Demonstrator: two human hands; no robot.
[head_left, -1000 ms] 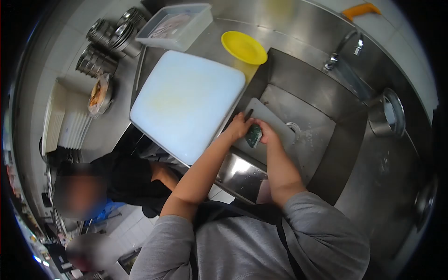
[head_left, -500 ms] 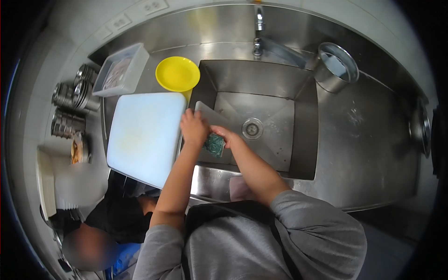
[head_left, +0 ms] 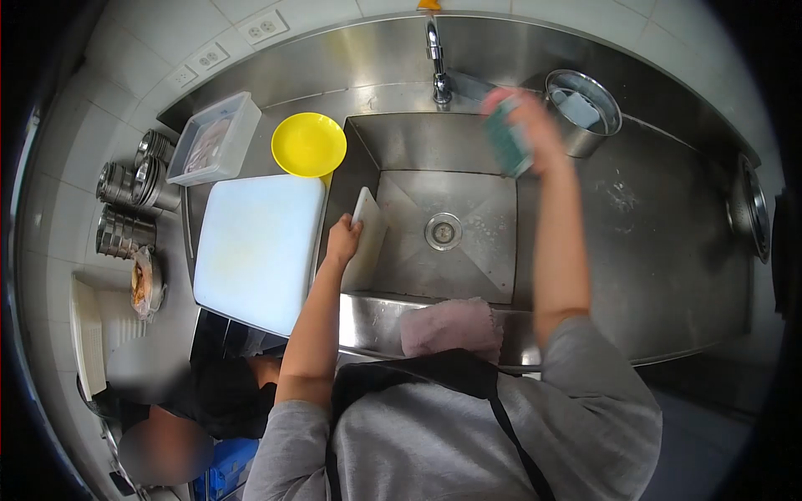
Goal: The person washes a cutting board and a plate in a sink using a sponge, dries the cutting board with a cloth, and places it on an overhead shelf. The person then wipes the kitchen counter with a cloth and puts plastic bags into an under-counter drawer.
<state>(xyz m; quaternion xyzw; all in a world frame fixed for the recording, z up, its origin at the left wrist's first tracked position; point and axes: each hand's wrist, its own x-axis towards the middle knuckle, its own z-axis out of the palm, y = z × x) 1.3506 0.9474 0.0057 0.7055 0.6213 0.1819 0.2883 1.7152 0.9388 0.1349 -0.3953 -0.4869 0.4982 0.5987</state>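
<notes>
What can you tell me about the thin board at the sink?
The board is thin, pale and flat, plastic by its look, with straight edges. It stands steeply on edge within the left side of the sink, gripped at its upper edge by the left hand. Whether its underside rests on the sink floor is unclear.

Legible text: none. No label, brand, number or sign can be read on the held cutting board [head_left: 367, 250], blurred green scouring pad [head_left: 506, 140], yellow plate [head_left: 309, 144] or wall outlets [head_left: 263, 27].
</notes>
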